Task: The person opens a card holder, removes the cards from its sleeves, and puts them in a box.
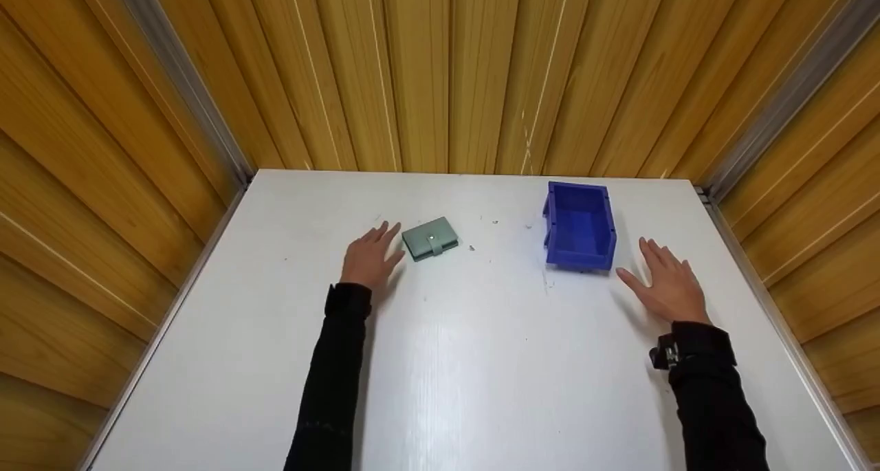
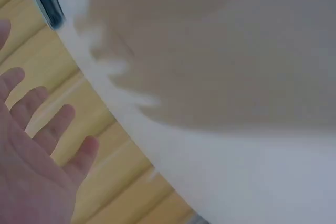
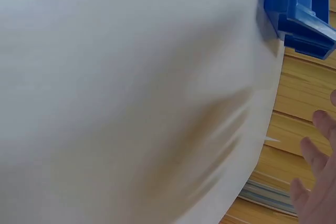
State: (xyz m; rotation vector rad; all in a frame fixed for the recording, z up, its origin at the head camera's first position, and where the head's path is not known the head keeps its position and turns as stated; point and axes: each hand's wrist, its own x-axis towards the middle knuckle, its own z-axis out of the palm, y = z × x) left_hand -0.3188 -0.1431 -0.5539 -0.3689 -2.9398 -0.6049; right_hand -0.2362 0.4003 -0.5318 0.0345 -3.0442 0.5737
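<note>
Left fingers (image 2: pixel 54 129): were straight and spread wide, the thumb apart, gripping nothing.
Right fingers (image 3: pixel 315 157): were extended, the thumb well away from the rest, with nothing between them.
Left hand (image 1: pixel 366 259): pointed toward 1 o'clock, just beside a small, sage-green, rectangular, leather-look wallet (image 1: pixel 421 240) and apart from it.
Right hand (image 1: pixel 665 289): pointed toward 11 o'clock, near a deep blue, rectangular plastic bin (image 1: pixel 579 260).
Wallet: lay flat and closed at 2 o'clock from the left hand, its strap fastened with a round snap (image 1: pixel 431 237).
Bin: stood at 10 o'clock from the right hand and 3 o'clock from the wallet, well apart from it.
Sleeves (image 1: pixel 326 388): were black, covering both forearms.
Surface: was a smooth white tabletop (image 1: pixel 440 361).
Surround: was yellow-brown, wood-grain panelling (image 1: pixel 474 79), rising at 12 o'clock.
</note>
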